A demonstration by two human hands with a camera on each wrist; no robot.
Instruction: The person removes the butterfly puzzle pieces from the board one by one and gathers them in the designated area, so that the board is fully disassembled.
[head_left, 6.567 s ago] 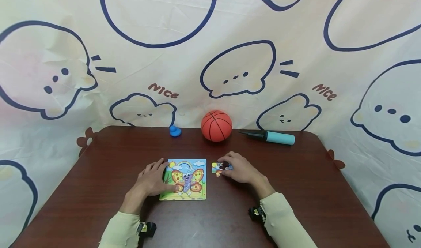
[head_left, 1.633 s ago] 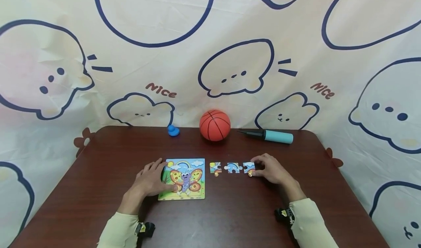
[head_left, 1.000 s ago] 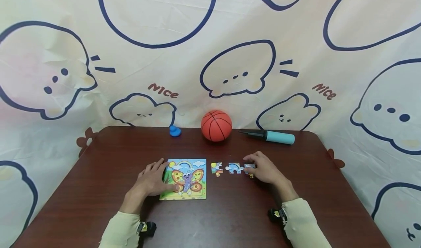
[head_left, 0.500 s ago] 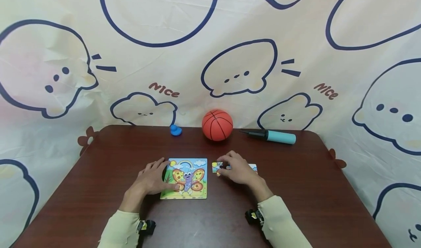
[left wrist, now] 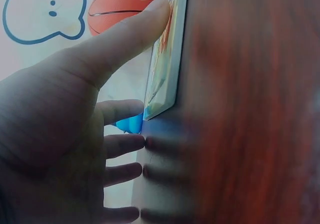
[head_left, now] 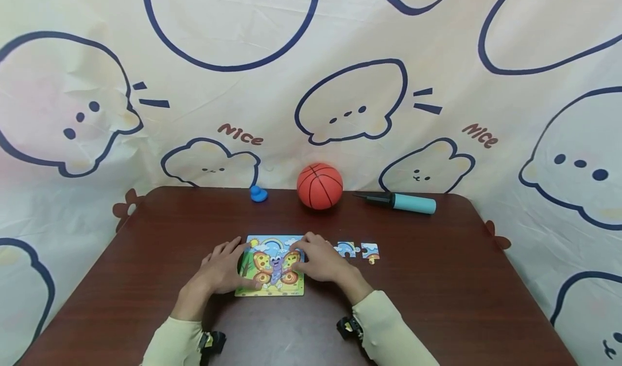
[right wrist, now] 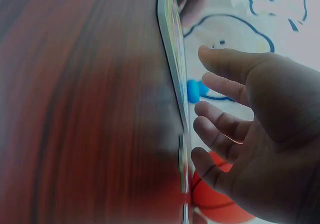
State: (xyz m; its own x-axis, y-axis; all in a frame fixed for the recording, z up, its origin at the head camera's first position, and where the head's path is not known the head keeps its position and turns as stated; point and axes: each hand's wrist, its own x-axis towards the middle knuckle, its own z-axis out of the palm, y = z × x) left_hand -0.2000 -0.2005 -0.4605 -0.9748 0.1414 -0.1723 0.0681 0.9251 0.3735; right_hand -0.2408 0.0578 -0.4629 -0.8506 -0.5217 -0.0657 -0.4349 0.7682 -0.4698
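Note:
A square butterfly jigsaw puzzle lies flat on the table. My left hand rests along its left side, fingers fairly straight and thumb over the printed face. My right hand is at the puzzle's upper right edge. In the right wrist view its fingers are spread and loosely bent, holding nothing. Right of that hand lie a rainbow puzzle piece and a cloud puzzle piece. The spot of the sun piece is hidden behind the right hand in the head view.
Along the table's back edge stand a blue rubber duck and a red toy basketball. A pump with a light blue barrel and black tip lies to their right. A cartoon-printed cloth hangs behind.
My right hand has moved left from the cloud piece, over the other loose pieces, to the puzzle's right edge. The rainbow and cloud pieces are uncovered. My left hand has barely moved.

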